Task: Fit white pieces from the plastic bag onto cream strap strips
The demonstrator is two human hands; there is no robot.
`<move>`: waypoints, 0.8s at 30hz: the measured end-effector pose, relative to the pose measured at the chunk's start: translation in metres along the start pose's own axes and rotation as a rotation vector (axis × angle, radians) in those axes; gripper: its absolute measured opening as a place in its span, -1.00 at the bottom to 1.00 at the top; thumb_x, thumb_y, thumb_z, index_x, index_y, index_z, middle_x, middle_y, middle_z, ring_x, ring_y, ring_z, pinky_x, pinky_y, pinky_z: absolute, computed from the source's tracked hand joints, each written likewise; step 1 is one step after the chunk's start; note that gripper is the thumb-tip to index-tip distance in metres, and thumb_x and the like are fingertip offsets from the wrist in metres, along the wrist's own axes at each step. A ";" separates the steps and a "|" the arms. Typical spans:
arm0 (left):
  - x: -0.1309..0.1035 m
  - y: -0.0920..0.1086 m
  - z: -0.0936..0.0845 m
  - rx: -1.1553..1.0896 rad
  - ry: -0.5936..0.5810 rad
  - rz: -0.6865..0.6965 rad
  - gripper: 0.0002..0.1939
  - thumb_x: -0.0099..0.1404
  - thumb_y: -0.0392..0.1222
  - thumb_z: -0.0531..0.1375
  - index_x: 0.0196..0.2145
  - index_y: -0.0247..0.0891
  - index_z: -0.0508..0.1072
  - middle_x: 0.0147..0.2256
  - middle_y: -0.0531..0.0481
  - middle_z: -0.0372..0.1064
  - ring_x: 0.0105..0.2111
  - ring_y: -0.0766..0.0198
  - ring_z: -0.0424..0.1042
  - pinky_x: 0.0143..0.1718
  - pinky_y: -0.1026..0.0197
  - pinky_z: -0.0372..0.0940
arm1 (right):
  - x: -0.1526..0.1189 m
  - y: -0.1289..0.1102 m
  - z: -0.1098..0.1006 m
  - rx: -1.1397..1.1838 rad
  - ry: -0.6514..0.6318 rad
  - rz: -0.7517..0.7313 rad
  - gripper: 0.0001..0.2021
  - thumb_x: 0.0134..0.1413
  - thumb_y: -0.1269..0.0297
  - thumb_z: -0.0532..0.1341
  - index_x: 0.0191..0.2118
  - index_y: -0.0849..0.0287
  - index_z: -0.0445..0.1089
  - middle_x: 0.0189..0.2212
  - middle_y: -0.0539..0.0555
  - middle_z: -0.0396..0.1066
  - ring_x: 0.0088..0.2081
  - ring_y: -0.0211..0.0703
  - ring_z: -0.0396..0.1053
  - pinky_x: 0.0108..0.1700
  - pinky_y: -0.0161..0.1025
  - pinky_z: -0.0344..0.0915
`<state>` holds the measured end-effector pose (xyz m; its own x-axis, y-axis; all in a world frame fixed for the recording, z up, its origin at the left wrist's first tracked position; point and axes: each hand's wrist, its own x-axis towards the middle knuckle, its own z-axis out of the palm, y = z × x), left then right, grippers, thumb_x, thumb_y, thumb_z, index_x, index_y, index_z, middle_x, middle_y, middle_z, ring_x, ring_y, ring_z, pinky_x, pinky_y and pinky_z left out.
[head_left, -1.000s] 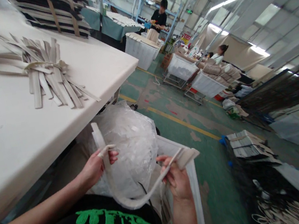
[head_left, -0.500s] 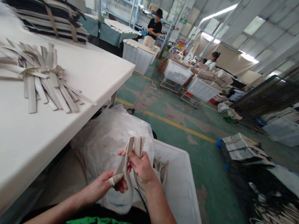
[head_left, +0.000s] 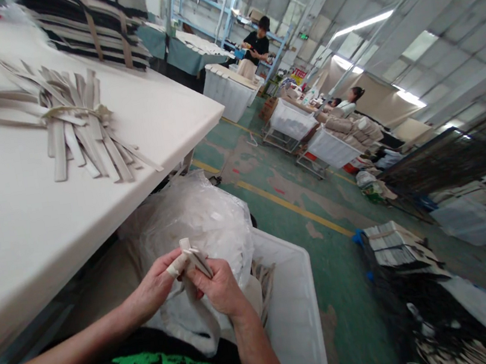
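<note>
Several beige fabric strips (head_left: 200, 262) stand bunched in my right hand (head_left: 219, 286), whose fingers are wrapped round them. My left hand (head_left: 163, 276), with a beige wrap on one finger, pinches a single strip (head_left: 184, 245) against that bunch. Both hands meet over a clear plastic bag (head_left: 210, 208), and a strip hangs in a loop below them. On the white table (head_left: 18, 240) at the left lies a tied bundle of similar strips (head_left: 74, 125).
A white bin (head_left: 294, 278) with more strips stands at my right, beside the green floor. A strapped fabric stack (head_left: 92, 25) sits on the table's far side. Two people (head_left: 257, 46) are farther back among crates. Dark material and a stack lie at the lower right.
My left hand has moved up to the strip ends, and my right hand has come left and slightly down. The bunch now tilts left, its ends closer to my left fingers.
</note>
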<state>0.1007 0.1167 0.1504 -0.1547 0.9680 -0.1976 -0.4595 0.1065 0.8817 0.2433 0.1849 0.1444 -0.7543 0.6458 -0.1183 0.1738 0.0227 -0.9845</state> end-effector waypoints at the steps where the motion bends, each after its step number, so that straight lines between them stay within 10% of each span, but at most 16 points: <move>1: 0.000 -0.003 -0.001 0.007 0.007 0.025 -0.55 0.13 0.20 0.31 -0.28 -0.26 0.62 -0.45 -0.05 0.51 -0.47 0.15 0.42 -0.38 0.18 0.33 | -0.001 0.001 0.002 -0.017 0.003 -0.011 -0.59 0.15 -0.02 0.24 -0.51 0.23 0.37 -0.65 -0.08 0.18 -0.59 -0.34 0.12 -0.54 -0.36 0.06; 12: 0.002 0.008 -0.015 0.116 0.329 0.171 -0.54 0.13 0.26 0.28 -0.34 -0.22 0.63 -0.27 -0.07 0.57 -0.21 0.10 0.43 -0.11 0.20 0.25 | -0.010 0.012 0.018 -0.279 0.017 -0.110 -0.64 0.14 0.13 0.26 -0.58 0.17 0.25 -0.60 -0.11 0.16 -0.51 -0.32 0.12 -0.43 -0.32 0.00; 24: 0.007 0.016 -0.018 0.083 0.315 0.197 -0.58 0.13 0.21 0.31 -0.30 -0.21 0.63 -0.22 -0.12 0.59 -0.09 0.00 0.47 0.08 0.07 0.24 | -0.028 0.009 0.017 -0.489 -0.027 -0.200 -0.91 0.10 0.34 0.29 -0.42 0.17 0.44 -0.34 0.01 0.44 -0.32 -0.26 0.37 -0.28 -0.36 0.21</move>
<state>0.0767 0.1212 0.1560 -0.5002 0.8558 -0.1319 -0.3243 -0.0439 0.9449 0.2550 0.1543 0.1366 -0.8180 0.5725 0.0562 0.2947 0.5009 -0.8138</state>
